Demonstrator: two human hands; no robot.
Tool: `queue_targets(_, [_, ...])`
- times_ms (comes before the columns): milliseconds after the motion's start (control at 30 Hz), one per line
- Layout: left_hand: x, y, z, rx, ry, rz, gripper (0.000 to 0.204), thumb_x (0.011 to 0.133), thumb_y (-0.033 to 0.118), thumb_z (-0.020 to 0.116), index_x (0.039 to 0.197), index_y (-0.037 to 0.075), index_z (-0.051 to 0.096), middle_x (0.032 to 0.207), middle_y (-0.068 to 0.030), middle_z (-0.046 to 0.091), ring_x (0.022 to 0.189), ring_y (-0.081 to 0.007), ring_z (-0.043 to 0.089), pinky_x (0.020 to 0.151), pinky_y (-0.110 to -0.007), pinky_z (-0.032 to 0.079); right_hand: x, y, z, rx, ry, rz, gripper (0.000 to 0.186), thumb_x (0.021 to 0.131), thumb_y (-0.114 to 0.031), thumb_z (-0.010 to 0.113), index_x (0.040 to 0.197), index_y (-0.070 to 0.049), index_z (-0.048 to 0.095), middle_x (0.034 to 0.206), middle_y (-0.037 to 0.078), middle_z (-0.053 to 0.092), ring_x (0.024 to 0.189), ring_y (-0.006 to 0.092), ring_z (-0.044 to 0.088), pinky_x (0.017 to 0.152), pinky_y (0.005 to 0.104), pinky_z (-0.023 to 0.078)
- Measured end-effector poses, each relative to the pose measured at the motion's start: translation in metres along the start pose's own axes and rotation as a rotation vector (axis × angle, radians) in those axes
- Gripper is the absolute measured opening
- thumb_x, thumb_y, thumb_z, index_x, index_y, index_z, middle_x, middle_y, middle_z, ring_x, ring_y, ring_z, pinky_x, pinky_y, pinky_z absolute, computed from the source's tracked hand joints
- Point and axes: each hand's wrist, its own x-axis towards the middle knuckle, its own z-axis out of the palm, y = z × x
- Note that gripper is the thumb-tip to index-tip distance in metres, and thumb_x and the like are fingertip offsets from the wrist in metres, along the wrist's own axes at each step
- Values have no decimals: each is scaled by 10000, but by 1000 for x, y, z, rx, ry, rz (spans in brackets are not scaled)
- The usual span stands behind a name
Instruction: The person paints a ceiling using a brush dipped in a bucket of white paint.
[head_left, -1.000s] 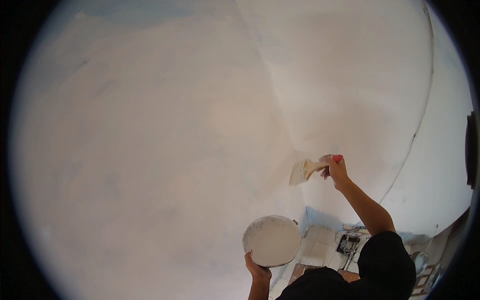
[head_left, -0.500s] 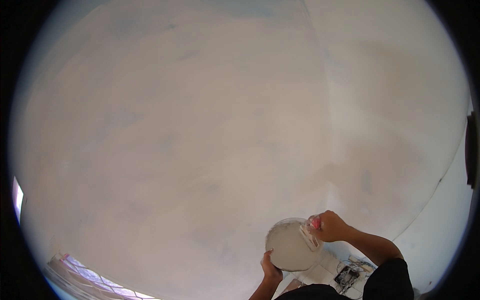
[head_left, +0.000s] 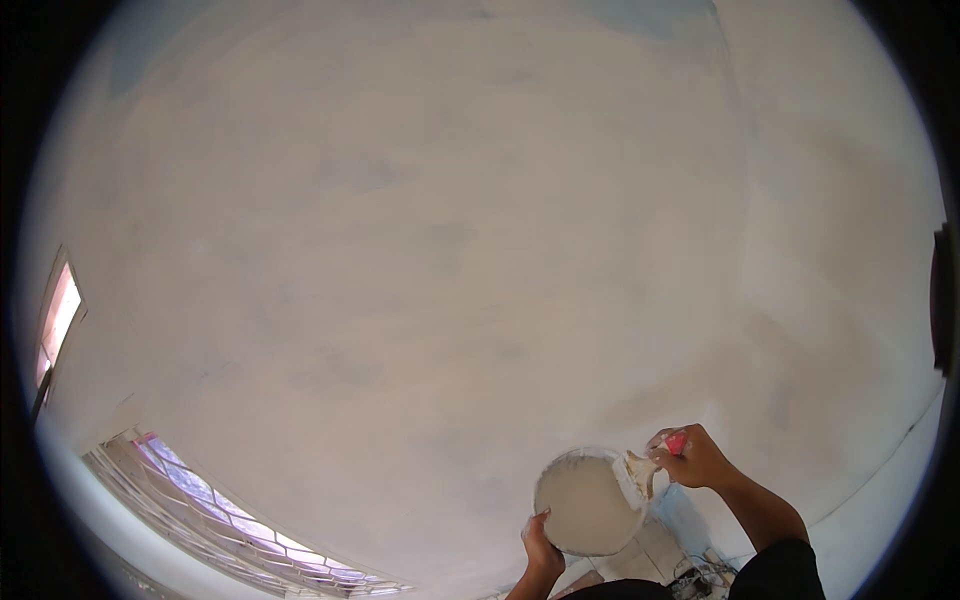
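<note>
My left hand (head_left: 541,549) grips the side of a round bucket (head_left: 539,497), its thumb over the rim. Thick off-white paint (head_left: 590,503) fills it to near the top. My right hand (head_left: 690,458) is closed around the red handle of a wide paintbrush (head_left: 639,477). The brush's head, coated in white, is at the bucket's right rim; whether it touches the rim I cannot tell. Before me rises a large wall (head_left: 430,250) with patchy off-white paint and bluish patches showing through.
At the lower left is a window with a white grille (head_left: 240,515); a smaller bright opening (head_left: 62,305) lies above it. Another wall (head_left: 830,240) meets the painted one on the right. Below my right arm, tiled floor (head_left: 650,548) carries dark clutter and cables (head_left: 700,582).
The brush has come from over the paint to the bucket's right rim as my right hand moved right. My view has shifted, bringing more of the window grille in at the left.
</note>
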Motion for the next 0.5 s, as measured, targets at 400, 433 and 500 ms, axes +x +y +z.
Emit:
queue_targets(400, [-59, 16, 50, -4, 106, 90, 359, 786, 290, 467, 998, 11, 547, 929, -98, 579, 890, -219, 558, 766, -333, 438, 11, -59, -50, 117, -81, 35, 155, 797, -149, 576, 805, 0, 621, 549, 35, 552, 424, 87, 514, 403, 229, 413])
queue_targets(433, [-62, 18, 48, -3, 66, 87, 374, 784, 295, 462, 1013, 10, 541, 944, -102, 577, 903, -225, 556, 779, -336, 434, 10, -63, -54, 163, -85, 47, 156, 798, -151, 579, 804, 0, 621, 551, 32, 550, 425, 85, 512, 400, 228, 410])
queue_targets(500, [-64, 17, 43, 10, 28, 80, 390, 781, 300, 457, 1029, 9, 534, 958, -106, 575, 916, -230, 553, 792, -339, 430, 9, -70, -55, 163, -80, 46, 158, 799, -152, 580, 805, 1, 620, 554, 34, 551, 424, 85, 512, 399, 227, 411])
